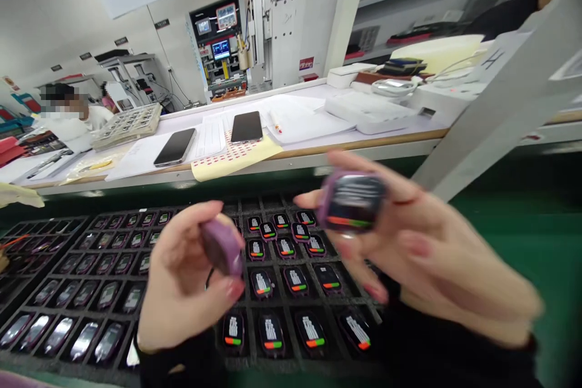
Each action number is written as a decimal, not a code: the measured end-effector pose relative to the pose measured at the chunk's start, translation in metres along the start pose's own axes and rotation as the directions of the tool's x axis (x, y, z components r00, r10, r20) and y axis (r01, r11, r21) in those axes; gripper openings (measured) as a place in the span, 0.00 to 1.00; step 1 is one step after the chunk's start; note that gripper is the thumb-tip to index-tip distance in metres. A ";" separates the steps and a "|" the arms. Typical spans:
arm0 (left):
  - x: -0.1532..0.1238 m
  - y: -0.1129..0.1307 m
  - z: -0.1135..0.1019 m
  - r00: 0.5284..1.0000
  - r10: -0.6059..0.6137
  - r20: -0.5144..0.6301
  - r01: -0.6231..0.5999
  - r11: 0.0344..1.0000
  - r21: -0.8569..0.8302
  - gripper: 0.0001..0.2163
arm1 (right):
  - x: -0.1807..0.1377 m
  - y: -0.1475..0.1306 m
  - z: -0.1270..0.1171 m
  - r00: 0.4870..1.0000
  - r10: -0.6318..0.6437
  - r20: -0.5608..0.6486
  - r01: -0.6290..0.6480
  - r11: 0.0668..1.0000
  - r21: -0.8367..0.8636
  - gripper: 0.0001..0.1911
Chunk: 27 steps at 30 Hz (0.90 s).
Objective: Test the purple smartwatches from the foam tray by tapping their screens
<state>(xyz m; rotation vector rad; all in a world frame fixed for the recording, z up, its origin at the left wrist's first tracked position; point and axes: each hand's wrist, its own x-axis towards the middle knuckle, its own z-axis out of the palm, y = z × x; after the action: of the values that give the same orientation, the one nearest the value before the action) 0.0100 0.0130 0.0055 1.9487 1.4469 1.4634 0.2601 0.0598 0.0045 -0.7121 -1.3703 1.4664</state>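
My left hand (182,279) is closed around a small purple device (222,247), gripped between thumb and fingers. My right hand (422,254) holds a second purple device (352,201) up by its edges, its dark screen with a red and green label facing me; it is blurred by motion. Both hands hover over a black compartment tray (218,209) holding several similar devices with labelled screens.
A second black tray (27,279) of devices lies to the left. Behind runs a white bench with two dark phones (175,147) (247,127), a yellow sticker sheet (231,157), papers and a keyboard tray. A seated person (73,112) works at far left. A slanted white post (500,91) stands at right.
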 end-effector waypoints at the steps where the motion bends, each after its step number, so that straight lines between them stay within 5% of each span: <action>1: 0.007 0.001 0.006 0.999 0.013 0.032 -0.007 0.980 -0.197 0.25 | 0.009 -0.001 0.005 0.996 -0.012 0.084 0.006 0.998 0.061 0.33; 3: 0.019 0.002 0.018 0.995 -0.032 0.096 0.073 0.889 -0.452 0.22 | 0.023 0.000 0.013 0.992 -0.019 0.123 0.007 0.995 0.097 0.29; 5: 0.026 0.001 0.028 0.988 -0.097 0.121 0.146 0.847 -0.512 0.21 | 0.030 0.004 0.019 0.996 -0.005 0.095 -0.001 0.998 0.061 0.28; 17: 0.028 -0.003 0.040 0.976 -0.164 0.145 0.212 0.868 -0.448 0.20 | 0.042 0.018 0.021 1.000 0.003 0.007 -0.002 0.998 -0.061 0.23; 27: 0.031 -0.001 0.042 0.982 -0.166 0.093 0.190 0.871 -0.453 0.17 | 0.043 0.020 0.019 1.000 -0.017 -0.002 0.017 0.999 -0.033 0.31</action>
<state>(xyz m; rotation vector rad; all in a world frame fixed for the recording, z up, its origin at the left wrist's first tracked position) 0.0437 0.0520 0.0030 1.5076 1.0930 1.4923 0.2224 0.0937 -0.0022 -0.7209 -1.3986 1.4322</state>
